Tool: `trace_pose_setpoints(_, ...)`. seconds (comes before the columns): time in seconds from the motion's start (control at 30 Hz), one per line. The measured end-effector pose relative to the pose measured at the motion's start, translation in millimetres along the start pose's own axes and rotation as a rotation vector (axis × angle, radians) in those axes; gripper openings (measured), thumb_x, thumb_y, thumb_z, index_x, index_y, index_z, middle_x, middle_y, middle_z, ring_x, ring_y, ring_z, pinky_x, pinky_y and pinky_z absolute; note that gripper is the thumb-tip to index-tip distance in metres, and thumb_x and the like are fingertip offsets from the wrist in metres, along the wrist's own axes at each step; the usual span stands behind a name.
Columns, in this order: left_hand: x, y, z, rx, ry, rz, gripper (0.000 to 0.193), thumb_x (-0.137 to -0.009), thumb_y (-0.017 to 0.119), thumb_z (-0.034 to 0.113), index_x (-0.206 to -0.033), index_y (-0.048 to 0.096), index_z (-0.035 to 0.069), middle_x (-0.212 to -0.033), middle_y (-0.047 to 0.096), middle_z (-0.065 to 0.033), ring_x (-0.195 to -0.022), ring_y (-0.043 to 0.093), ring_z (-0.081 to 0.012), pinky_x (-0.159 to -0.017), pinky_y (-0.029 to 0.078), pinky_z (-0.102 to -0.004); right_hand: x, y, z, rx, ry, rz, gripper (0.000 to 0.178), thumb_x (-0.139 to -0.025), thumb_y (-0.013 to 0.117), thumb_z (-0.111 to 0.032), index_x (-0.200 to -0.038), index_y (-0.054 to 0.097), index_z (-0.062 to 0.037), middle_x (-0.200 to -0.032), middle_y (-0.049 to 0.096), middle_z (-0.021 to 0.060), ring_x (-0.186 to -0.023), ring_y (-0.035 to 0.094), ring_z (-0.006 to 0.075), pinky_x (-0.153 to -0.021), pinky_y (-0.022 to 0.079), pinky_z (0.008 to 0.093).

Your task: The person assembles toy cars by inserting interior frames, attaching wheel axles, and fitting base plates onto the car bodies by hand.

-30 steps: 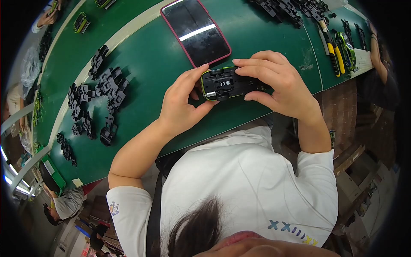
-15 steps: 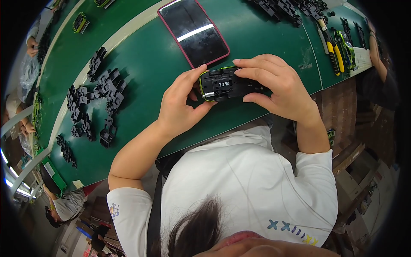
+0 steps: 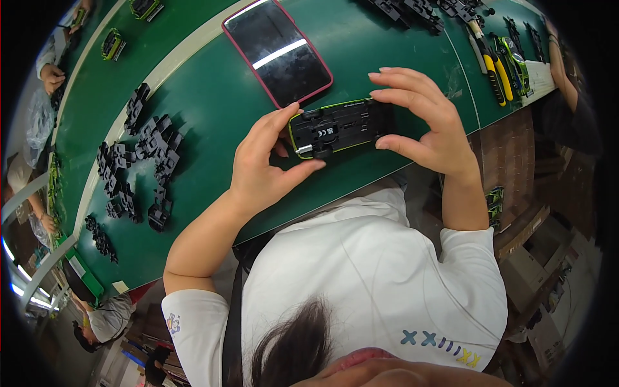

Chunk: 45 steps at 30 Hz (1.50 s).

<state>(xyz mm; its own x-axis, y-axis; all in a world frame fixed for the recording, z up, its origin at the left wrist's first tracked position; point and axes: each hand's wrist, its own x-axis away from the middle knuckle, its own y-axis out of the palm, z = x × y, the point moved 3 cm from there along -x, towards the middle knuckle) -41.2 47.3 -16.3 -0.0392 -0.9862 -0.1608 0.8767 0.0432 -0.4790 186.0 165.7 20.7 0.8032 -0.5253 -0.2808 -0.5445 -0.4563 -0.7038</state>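
Note:
A green toy car is held just above the green table with its black underside facing up. At its left end my left hand grips it, fingertips at the far edge and thumb by the near wheel. My right hand curves around the other end, its fingertips at the far corner and its thumb at the near corner. Part of that dark end lies in shadow between the fingers, so its exact contact is hard to make out. Beyond the car lies a phone in a pinkish-red case.
Loose black plastic parts lie in a cluster on the left. More black parts sit at the far side. Yellow-and-black-handled pliers rest at the right beside a green car body. Other people's arms show at both sides.
The fingers of my right hand have drawn back toward the car's right end, baring more of its underside. The car has tilted slightly, right end farther away. The whole view has shifted a little.

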Motion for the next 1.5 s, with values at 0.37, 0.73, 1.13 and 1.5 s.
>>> trace_pose_setpoints(0.37,-3,4,5,0.606,-0.455,0.067,0.058,-0.084,0.074,0.012,-0.132,0.045,-0.004,-0.119,0.055,-0.0143,-0.091,0.064,-0.0143,-0.075,0.054,-0.0241,25,17,13,-0.126,0.106,0.181,0.056,-0.068,0.082,-0.019,-0.119,0.062,-0.0046,-0.125,0.062,0.0104,-0.116,0.056,0.031,-0.099,0.044,0.0396)
trace_pose_setpoints(0.73,-20,21,21,0.356,-0.561,0.11,0.05,-0.083,0.075,0.008,-0.125,0.049,-0.002,-0.11,0.056,-0.0123,-0.088,0.062,-0.0112,-0.068,0.053,-0.0204,29,14,25,-0.185,0.086,0.117,0.057,-0.066,0.083,-0.019,-0.116,0.063,-0.0011,-0.121,0.064,0.0129,-0.117,0.057,0.0315,-0.099,0.045,0.0409)
trace_pose_setpoints(1.13,-21,23,20,0.275,-0.471,0.166,0.038,-0.082,0.074,0.002,-0.116,0.057,-0.004,-0.107,0.059,-0.0094,-0.091,0.059,-0.0099,-0.077,0.051,-0.0227,32,17,32,-0.151,0.054,0.119,0.055,-0.065,0.082,-0.021,-0.114,0.065,-0.0024,-0.12,0.064,0.0108,-0.117,0.057,0.032,-0.096,0.047,0.042)
trace_pose_setpoints(1.5,-24,19,22,0.398,-0.644,0.105,0.036,-0.078,0.077,0.004,-0.106,0.057,-0.005,-0.094,0.062,-0.0073,-0.081,0.061,-0.0094,-0.072,0.052,-0.0215,35,18,22,0.135,0.038,0.091,0.052,-0.068,0.078,-0.025,-0.115,0.066,-0.0073,-0.122,0.061,0.0089,-0.12,0.053,0.0285,-0.096,0.044,0.0427)
